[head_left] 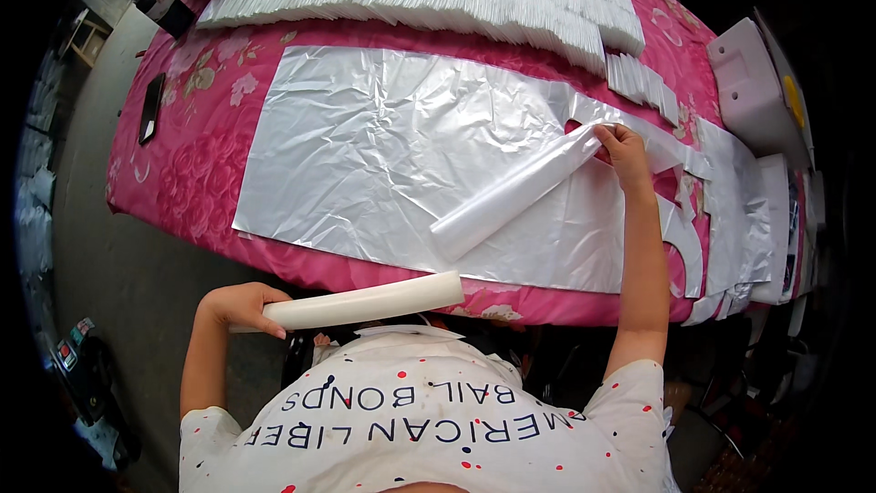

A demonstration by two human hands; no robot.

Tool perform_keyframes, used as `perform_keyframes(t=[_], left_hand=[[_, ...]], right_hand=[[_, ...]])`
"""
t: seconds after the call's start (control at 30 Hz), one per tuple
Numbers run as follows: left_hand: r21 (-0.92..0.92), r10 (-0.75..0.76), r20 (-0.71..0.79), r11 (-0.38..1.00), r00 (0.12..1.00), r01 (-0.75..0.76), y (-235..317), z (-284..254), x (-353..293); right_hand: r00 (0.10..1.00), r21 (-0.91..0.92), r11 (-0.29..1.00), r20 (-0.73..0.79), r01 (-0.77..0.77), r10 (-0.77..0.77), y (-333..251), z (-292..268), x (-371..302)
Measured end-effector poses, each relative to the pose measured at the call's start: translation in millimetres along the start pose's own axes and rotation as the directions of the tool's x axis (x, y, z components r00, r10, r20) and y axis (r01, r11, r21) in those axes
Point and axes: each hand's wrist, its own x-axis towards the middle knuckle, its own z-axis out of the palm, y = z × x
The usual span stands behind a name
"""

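At twelve o'clock, folded stacks [429, 2] look done; flat bags [338, 155] seem left; right hand [622, 148] pinches plastic film [516, 196], left hand [245, 305] clasps white tube [374, 300].

Plastic sheets [319, 146] and rowed white packets [411, 0] suggest a workshop.

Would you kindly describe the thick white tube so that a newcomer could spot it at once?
Start at the pink floral tablecloth, then find the left hand before its near edge. That hand grips the thick white tube. Unlike the shiny silvery plastic roll at the right hand, this one is creamy and matte.
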Motion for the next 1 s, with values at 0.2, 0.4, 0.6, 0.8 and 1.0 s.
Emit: perform_keyframes(t=[0.2,0.4,0.6,0.8,1.0], left_hand=[[0.69,0.418,-0.161,0.695,0.894,-0.201,133,-9,65],[0.921,0.777,-0.135,0.327,0.615,-0.211,176,-3,129],[0.895,0.864,0.299,-0.107,0.405,-0.433,138,36,157],[0.932,0.736,0.263,-0.027,0.624,-0.361,118,59,160],[0.936,0.764,0.218,0.012,0.608,-0.351,110,78,162]], right_hand=[[0.992,-0.094,0.995,0.128,0.032,-0.02,-15,40,2],[0.971,-0.099,0.993,0.235,0.069,-0.044,-24,65,11],[0.965,-0.194,0.98,0.262,0.046,0.007,-30,72,17],[0.953,-0.333,0.943,0.288,0.01,0.092,-37,72,24],[0.906,-0.26,0.962,0.382,-0.086,0.184,-49,59,30]])
